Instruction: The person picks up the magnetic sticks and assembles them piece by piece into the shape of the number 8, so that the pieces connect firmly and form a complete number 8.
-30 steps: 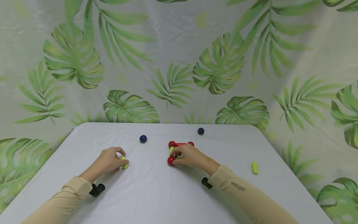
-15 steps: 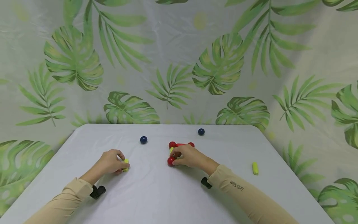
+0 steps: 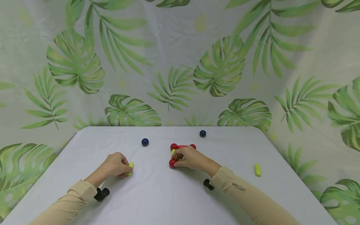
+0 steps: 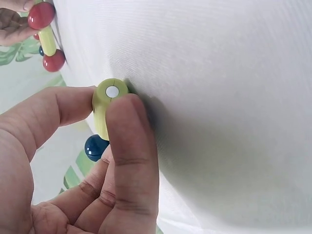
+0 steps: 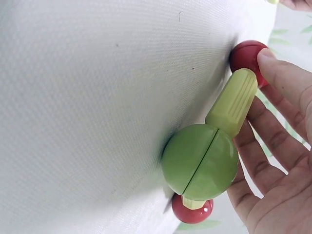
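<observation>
I have the left hand (image 3: 116, 164) left of centre in the head view, thumb and index finger pinched on a yellow stick (image 3: 131, 165). In the left wrist view its end, with a white disc, faces me; I can't tell whether the stick touches the table (image 3: 157, 200).

The right hand (image 3: 189, 157) sits mid-frame in the head view, thumb and fingers closed on a red ball (image 3: 172, 163). My right wrist view puts that ball at upper right, joined by a ridged stick (image 5: 231, 102) to a green ball (image 5: 200, 162) at lower centre; below shows a second red ball (image 5: 192, 209).

Past the hand, the head view gives me a red stick (image 3: 183, 146) running between two red balls. I count two blue balls (image 3: 145, 142) near the table's far edge, and a loose stick (image 3: 257, 170) lies at right.
</observation>
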Action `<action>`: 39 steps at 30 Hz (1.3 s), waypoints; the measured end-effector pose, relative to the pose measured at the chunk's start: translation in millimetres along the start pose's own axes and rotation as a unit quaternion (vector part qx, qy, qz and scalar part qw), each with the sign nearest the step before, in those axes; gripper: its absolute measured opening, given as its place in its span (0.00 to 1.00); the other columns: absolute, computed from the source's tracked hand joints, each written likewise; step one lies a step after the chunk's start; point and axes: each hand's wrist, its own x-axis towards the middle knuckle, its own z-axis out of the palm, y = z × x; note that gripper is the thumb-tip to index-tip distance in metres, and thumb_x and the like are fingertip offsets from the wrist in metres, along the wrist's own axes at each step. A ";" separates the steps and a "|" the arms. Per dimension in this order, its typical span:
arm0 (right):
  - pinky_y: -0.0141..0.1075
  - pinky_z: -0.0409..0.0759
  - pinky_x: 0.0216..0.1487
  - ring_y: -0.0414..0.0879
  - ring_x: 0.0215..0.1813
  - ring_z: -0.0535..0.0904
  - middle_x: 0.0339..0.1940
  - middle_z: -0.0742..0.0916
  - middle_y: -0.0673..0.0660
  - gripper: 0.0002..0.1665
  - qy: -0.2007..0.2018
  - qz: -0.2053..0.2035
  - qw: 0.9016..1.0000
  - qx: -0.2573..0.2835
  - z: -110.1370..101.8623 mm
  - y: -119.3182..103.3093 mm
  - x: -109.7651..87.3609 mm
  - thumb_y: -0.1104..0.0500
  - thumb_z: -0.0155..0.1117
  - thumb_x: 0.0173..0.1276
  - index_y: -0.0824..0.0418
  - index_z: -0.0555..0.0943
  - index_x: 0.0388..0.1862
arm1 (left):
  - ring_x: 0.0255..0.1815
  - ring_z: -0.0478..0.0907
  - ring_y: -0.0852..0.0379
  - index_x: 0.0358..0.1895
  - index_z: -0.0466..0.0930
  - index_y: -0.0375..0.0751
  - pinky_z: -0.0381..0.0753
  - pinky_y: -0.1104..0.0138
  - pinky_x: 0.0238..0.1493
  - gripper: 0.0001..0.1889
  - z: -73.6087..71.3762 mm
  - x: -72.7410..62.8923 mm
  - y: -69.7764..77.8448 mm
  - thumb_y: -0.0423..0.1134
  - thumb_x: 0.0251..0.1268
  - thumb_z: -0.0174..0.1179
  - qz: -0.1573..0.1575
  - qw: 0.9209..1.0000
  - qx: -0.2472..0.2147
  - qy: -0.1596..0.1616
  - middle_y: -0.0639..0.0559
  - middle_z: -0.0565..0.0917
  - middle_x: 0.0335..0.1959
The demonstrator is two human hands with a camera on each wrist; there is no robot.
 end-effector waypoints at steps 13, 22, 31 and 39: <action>0.43 0.84 0.60 0.47 0.54 0.87 0.48 0.91 0.50 0.13 -0.010 0.011 1.000 -0.014 -0.5 -0.7 0.9 0.57 0.77 0.72 0.55 0.89 0.53 | 0.22 0.82 0.60 0.31 0.84 0.38 0.84 0.68 0.29 0.07 9.7 -6.5 17.7 0.35 0.60 0.74 -0.005 0.999 -0.038 -0.016 0.51 0.85 0.23; 0.44 0.84 0.62 0.48 0.56 0.88 0.50 0.92 0.51 0.15 -0.018 0.010 1.000 -0.007 -1.7 -1.1 0.5 0.57 0.77 0.72 0.56 0.89 0.56 | 0.22 0.84 0.61 0.34 0.85 0.38 0.85 0.68 0.29 0.07 22.1 -7.7 28.4 0.35 0.59 0.75 0.009 0.996 -0.079 -0.036 0.51 0.85 0.24; 0.46 0.85 0.63 0.47 0.57 0.87 0.51 0.92 0.52 0.16 -0.017 0.011 1.000 -0.003 -1.3 0.4 0.8 0.58 0.76 0.72 0.56 0.89 0.58 | 0.22 0.83 0.61 0.34 0.85 0.38 0.86 0.68 0.29 0.07 36.3 -10.2 44.5 0.35 0.61 0.75 0.022 0.991 -0.113 -0.067 0.51 0.85 0.24; 0.48 0.84 0.67 0.49 0.58 0.88 0.53 0.92 0.53 0.17 -0.022 0.009 1.000 0.004 -1.7 -1.6 -0.7 0.59 0.77 0.72 0.57 0.88 0.58 | 0.23 0.84 0.61 0.36 0.86 0.36 0.88 0.68 0.30 0.07 53.1 -10.3 53.8 0.34 0.61 0.75 0.019 0.983 -0.162 -0.087 0.50 0.86 0.26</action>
